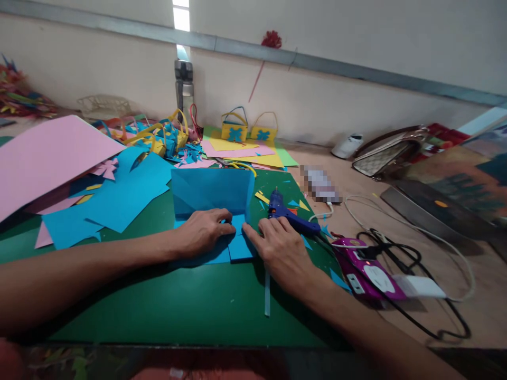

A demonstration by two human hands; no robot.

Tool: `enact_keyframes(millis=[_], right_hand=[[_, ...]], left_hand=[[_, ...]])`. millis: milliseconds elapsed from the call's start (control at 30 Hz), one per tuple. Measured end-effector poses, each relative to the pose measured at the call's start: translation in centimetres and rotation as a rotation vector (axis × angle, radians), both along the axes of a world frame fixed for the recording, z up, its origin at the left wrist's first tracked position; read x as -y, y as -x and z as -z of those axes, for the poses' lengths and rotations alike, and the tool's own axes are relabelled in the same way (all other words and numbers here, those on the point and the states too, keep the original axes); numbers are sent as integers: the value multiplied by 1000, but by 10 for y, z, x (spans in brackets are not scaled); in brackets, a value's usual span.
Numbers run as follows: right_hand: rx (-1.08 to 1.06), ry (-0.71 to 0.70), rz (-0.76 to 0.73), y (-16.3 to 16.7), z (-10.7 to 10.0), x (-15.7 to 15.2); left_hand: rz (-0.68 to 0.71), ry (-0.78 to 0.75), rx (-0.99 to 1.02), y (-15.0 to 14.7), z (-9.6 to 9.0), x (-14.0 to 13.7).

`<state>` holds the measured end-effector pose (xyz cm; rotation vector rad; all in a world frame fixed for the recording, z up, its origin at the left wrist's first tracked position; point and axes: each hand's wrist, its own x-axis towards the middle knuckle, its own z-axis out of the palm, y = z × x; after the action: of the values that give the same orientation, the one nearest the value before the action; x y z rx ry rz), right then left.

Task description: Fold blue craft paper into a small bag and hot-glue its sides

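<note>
A folded sheet of blue paper [209, 190] is in front of me on the green mat [178, 311], its back panel standing up and its lower part lying flat. My left hand [204, 232] is closed at the fold, thumb and forefinger pinched against the paper. My right hand [281, 248] is at the paper's right side, fingers bent and the forefinger pressing on a narrow blue flap [240, 247]; its thumb is hidden. Partly under the right hand lies a pale glue stick [267, 298]. Just beyond that hand rests a dark blue glue gun [293, 214].
Blue sheets [130, 195] and a large pink sheet [59, 158] lie at left. Small yellow paper bags [234, 132] stand at the back. On the right are a phone [320, 183], a purple power strip [360, 269] with tangled cords, and a handbag [386, 155].
</note>
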<state>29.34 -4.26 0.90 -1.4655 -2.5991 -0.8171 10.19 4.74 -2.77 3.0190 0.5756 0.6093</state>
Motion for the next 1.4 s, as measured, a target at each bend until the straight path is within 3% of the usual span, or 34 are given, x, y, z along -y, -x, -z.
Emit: enact_keyframes(millis=[200, 633, 967, 1400], right_hand=[[-170, 100, -55, -9, -2, 9], [6, 147, -79, -8, 6, 24], [0, 120, -203, -3, 6, 30], [10, 143, -197, -1, 7, 31]], left_hand=[[-8, 7, 17, -1, 2, -1], [-18, 9, 57, 0, 2, -1], [85, -29, 60, 0, -1, 0], [112, -53, -192, -4, -15, 9]])
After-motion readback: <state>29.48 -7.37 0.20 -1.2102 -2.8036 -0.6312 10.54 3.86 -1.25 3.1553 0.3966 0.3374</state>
